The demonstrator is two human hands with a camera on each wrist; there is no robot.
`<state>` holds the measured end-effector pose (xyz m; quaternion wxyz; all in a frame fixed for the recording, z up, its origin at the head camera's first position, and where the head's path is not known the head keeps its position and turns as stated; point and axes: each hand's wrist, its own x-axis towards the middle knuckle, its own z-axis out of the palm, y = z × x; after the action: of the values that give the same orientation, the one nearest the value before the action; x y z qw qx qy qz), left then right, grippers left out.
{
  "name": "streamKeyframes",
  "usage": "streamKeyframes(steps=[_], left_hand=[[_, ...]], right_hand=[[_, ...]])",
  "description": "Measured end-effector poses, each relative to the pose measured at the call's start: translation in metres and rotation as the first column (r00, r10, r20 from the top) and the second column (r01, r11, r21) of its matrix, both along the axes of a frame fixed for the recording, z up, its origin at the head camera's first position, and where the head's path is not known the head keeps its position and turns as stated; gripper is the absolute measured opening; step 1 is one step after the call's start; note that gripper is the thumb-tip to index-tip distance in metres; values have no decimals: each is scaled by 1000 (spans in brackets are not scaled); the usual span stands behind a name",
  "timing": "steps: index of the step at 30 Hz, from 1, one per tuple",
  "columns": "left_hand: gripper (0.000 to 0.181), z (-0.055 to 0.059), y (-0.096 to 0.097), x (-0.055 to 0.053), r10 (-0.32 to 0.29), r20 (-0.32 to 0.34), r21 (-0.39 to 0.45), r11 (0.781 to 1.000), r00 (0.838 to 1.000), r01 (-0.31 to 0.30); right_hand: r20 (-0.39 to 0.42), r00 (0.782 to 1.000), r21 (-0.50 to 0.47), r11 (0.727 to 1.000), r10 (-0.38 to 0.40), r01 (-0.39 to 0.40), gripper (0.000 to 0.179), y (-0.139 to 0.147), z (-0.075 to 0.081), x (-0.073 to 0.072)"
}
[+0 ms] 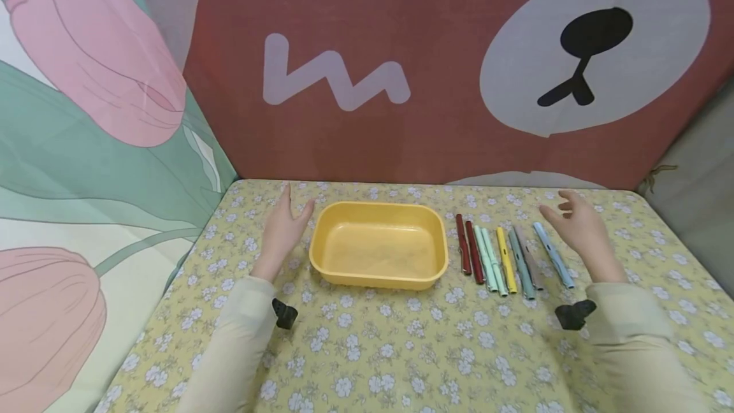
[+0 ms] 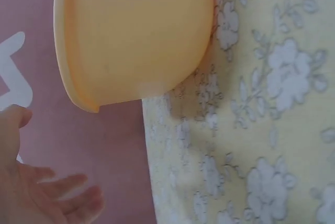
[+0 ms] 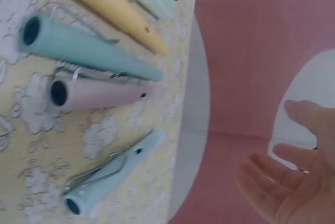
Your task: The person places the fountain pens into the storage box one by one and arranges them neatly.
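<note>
The left hand (image 1: 283, 231) held its thumb and fingers apart, with nothing between them. Just past its thumb, on the inner side, sat the yellow tray (image 1: 378, 250), a shallow one with rounded corners; a strip of the floral tablecloth (image 1: 401, 352) showed between its rim and those fingers.

The right hand (image 1: 583, 228) had its thumb well away from its loosely bent fingers, which gripped nothing. The light blue pen (image 1: 554, 255) was nearest to them, lying at a slant on the thumb side and a little back toward the wrist. Farther from these fingers, in a row toward the tray, lay the mauve pen (image 1: 529, 258), the teal pen (image 1: 521, 265), the yellow pen (image 1: 507, 261), two mint green pens (image 1: 494, 263) and two dark red pens (image 1: 474, 253), these last the farthest from the right fingers and near the tray's end.

Ahead of both sets of fingertips rose the reddish backdrop (image 1: 332, 145), with a pale muzzle printed beyond the right ones. Behind the fingers, black wrist cameras (image 1: 575, 315) sat beside the cream sleeves (image 1: 642, 336)
</note>
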<state>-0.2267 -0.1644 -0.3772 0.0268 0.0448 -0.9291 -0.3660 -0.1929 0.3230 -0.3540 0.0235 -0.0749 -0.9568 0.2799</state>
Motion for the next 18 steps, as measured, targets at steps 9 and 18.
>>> streamKeyframes(steps=[9,18], left_hand=[[58,-14,-7,4,-141,144,265,959,980,99],[55,-19,-7,5,-236,201,458,881,951,122]], right_hand=[[129,992,-271,962,-12,47,67,42,-34,-8],[213,977,-372,926,11,71,59,62,-53,-7]])
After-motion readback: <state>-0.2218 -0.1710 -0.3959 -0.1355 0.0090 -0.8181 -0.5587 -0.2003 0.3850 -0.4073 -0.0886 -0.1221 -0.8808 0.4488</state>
